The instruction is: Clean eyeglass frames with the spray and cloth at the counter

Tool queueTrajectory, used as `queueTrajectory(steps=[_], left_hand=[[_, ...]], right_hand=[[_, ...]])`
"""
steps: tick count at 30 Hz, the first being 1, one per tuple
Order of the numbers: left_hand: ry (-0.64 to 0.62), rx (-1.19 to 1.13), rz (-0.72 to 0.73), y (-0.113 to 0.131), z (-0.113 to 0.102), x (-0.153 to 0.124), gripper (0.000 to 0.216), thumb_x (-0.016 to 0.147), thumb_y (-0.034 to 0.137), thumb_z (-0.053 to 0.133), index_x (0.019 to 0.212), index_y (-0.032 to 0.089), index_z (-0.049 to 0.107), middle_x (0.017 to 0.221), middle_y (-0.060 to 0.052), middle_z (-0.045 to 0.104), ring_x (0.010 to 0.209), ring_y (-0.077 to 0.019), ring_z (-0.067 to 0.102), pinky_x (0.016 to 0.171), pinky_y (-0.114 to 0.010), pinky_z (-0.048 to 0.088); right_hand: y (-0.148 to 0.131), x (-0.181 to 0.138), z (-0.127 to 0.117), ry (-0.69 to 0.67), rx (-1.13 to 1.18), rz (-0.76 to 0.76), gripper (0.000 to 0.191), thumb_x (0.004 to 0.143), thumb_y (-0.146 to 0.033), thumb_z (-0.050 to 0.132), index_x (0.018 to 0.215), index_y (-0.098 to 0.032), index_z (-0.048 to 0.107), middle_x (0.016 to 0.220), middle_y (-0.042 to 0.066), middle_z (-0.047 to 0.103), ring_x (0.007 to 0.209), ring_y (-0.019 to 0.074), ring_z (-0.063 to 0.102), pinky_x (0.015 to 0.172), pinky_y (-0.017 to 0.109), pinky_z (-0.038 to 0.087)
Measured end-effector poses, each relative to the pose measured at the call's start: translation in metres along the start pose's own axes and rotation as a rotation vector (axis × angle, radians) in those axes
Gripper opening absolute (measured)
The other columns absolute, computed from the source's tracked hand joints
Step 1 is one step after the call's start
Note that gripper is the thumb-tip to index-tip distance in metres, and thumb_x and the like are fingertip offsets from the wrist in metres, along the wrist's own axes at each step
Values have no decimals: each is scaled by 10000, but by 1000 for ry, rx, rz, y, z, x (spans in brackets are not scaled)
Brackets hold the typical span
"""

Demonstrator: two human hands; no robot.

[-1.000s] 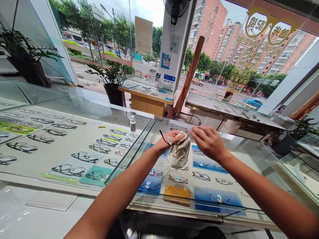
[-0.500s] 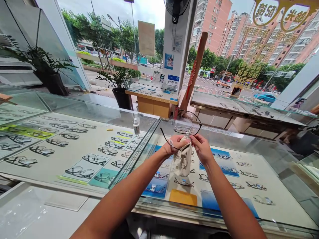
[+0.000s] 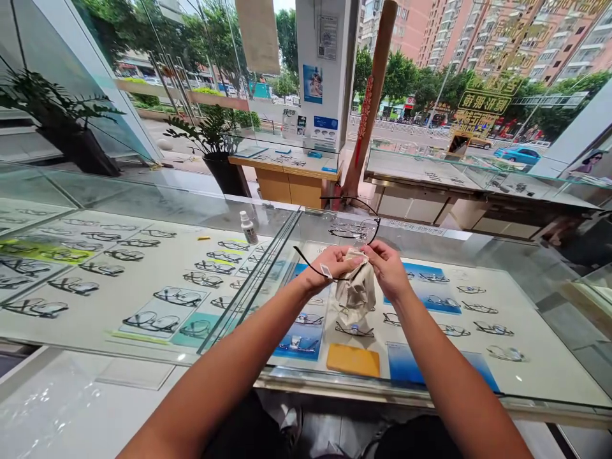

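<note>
The thin black glasses (image 3: 354, 229) hang over the glass counter (image 3: 482, 258), pinched through a soft beige cloth (image 3: 356, 292) by the left hand (image 3: 331, 264) and right hand (image 3: 389, 268) together. They look light and fragile; I'd grip the rim, never the lenses.

Bright, even daylight enters through the tall windows (image 3: 430, 64) ahead of us, and we find only faint, soft shadows indoors. The glass counter top (image 3: 526, 268) carries pale reflections of sky and street that veil the goods (image 3: 176, 296) beneath it, most strongly along its far side; small glints dot the near edge. We see the cloth (image 3: 356, 290) and the glasses (image 3: 354, 231) at the centre rendered sharply. Toward the borders the wide lens bends straight lines, so the pillar (image 3: 325, 64) and window frames (image 3: 102, 83) lean, and the stretched corners look slightly soft.
</note>
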State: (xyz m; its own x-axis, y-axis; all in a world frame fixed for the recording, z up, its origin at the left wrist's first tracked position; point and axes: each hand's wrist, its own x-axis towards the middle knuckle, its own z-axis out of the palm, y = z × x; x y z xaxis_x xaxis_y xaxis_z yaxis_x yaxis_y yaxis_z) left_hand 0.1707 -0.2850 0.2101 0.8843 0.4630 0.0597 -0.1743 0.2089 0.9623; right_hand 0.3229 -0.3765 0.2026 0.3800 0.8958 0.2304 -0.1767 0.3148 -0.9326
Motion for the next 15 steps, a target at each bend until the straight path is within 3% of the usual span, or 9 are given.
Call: queueTrajectory(steps=[4,11,15], left_hand=[[140,5,79,-5,6,5,580,695,631,918,882,123,709,705,-10,663,591,-107,543,580,-230,385],[14,-18,72,-2,-1,-1,527,772,521,909,1054,104,753,870,-69,725,728,-139,629,684,-242,450],[24,-1,66,-5,0,1,548,698,472,965,1028,120,705,830,-31,698,699,-127,613,670,-236,443]], right_hand=[[0,-2,1,-31,-17,-17,396,741,-575,932,834,-239,744,806,0,694,751,182,581,747,313,472],[0,2,-4,6,44,34,380,738,-555,937,842,-233,763,808,-4,701,723,169,585,711,295,468],[2,2,-1,41,48,61,418,694,-571,952,842,-231,759,801,-7,697,721,170,585,695,291,467]])
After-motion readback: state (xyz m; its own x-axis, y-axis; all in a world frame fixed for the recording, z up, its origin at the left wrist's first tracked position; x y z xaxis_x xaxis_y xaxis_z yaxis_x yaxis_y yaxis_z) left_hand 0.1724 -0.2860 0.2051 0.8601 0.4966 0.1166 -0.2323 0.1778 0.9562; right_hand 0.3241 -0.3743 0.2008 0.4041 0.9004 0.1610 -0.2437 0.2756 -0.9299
